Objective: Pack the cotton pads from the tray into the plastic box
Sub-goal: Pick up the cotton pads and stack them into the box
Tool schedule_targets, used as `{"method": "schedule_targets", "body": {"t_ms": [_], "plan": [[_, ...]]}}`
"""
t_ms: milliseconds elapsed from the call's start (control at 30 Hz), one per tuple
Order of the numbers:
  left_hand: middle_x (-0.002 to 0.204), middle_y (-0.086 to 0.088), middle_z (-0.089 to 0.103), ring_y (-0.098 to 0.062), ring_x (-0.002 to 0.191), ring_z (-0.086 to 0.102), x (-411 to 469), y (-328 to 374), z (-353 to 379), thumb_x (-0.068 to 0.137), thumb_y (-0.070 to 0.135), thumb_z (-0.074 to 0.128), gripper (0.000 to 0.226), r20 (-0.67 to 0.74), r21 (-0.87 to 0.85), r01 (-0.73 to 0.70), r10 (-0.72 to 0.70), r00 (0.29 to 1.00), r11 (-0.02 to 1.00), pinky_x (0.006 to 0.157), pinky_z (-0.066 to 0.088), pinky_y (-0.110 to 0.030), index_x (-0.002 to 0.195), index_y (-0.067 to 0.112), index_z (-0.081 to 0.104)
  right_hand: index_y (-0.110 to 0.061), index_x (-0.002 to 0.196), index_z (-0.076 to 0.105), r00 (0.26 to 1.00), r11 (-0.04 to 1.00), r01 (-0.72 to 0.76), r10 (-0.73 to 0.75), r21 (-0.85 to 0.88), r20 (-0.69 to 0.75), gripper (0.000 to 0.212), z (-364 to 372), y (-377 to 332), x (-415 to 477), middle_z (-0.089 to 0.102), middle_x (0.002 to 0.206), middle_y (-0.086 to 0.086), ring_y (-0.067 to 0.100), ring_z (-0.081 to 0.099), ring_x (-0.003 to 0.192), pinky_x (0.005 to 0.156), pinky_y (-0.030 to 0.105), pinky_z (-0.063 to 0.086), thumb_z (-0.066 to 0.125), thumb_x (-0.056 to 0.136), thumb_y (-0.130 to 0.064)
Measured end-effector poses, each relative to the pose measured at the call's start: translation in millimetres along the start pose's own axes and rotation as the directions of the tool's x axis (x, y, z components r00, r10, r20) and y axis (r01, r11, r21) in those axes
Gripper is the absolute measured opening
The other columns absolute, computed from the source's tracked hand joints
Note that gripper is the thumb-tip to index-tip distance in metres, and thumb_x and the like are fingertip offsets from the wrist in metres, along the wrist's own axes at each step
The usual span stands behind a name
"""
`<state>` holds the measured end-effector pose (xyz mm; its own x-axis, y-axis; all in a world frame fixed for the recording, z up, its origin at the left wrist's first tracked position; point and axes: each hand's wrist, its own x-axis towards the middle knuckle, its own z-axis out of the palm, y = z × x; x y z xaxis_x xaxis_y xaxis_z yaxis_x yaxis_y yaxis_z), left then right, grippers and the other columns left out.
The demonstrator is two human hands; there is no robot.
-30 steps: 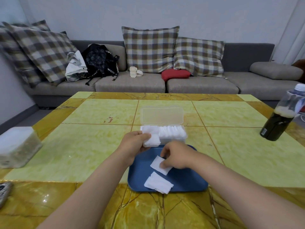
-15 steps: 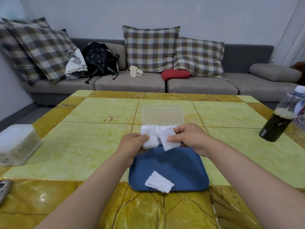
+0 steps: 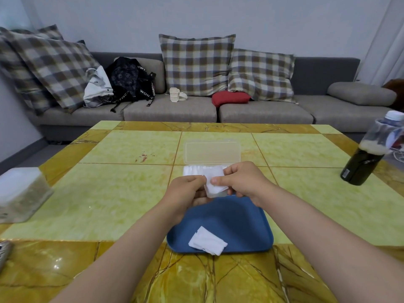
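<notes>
Yellow-tiled table (image 3: 109,193) fills the view. Left hand (image 3: 185,193) steadies the plastic box (image 3: 192,171), fingers curled at its near edge; right hand (image 3: 240,182) pinches a cotton pad (image 3: 215,182) over it, apparently mid-insertion. Next, fetch the remaining pads (image 3: 207,241) on the blue tray (image 3: 247,226).

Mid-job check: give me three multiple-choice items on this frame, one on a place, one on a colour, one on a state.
1. Where do the loose white cotton pads lie?
A. blue plastic tray
B. sofa
C. floor

2. What colour is the small cushion on the sofa?
A. green
B. red
C. black

3. The clear plastic box's lid is:
A. shut
B. missing
C. open

Answers: 1 A, they rest at the tray's near edge. 2 B, it is plainly red. 3 C, the lid is folded back behind the box.
</notes>
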<state>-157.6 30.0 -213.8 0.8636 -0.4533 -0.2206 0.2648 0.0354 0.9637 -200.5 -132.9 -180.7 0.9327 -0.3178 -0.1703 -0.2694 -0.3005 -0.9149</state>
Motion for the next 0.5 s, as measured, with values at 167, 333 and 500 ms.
{"method": "schedule_targets", "body": {"t_ms": [167,333,500], "plan": [[0.1,-0.018,0.078,-0.028,0.095,0.076,-0.4,-0.8,0.8,0.101,0.013,0.053,0.024,-0.013,-0.003,-0.033,0.033,0.999,0.999,0.084,0.06,-0.036,0.109,-0.002,0.07,-0.012,0.082,0.064,0.999,1.0,0.0,0.001,0.006,-0.035,0.027,1.8,0.5,1.8,0.064,0.07,0.003,0.01,0.049,0.041,0.039,0.018,0.029,0.088,0.076,-0.024],[0.103,-0.017,0.077,-0.03,0.097,0.075,-2.4,4.0,1.9,0.098,0.033,0.06,0.036,0.013,-0.052,0.009,-0.008,1.0,0.999,0.087,0.06,-0.04,0.113,0.003,0.072,-0.012,0.077,0.056,1.0,0.999,0.006,-0.006,-0.033,-0.007,0.03,1.4,-0.6,-3.8,0.053,0.066,0.003,0.009,0.039,0.041,0.031,0.014,0.026,0.084,0.08,-0.022],[0.106,-0.018,0.076,-0.027,0.095,0.075,-7.2,1.4,-8.2,0.09,0.012,0.073,0.023,-0.077,0.098,-0.001,0.008,0.997,0.995,0.083,0.062,-0.034,0.106,-0.004,0.07,-0.017,0.088,0.056,0.999,0.997,-0.044,0.045,-0.067,0.012,0.028,3.4,-4.2,-6.1,0.052,0.078,0.004,0.015,0.04,0.052,0.042,0.022,0.023,0.075,0.084,-0.038]]}}
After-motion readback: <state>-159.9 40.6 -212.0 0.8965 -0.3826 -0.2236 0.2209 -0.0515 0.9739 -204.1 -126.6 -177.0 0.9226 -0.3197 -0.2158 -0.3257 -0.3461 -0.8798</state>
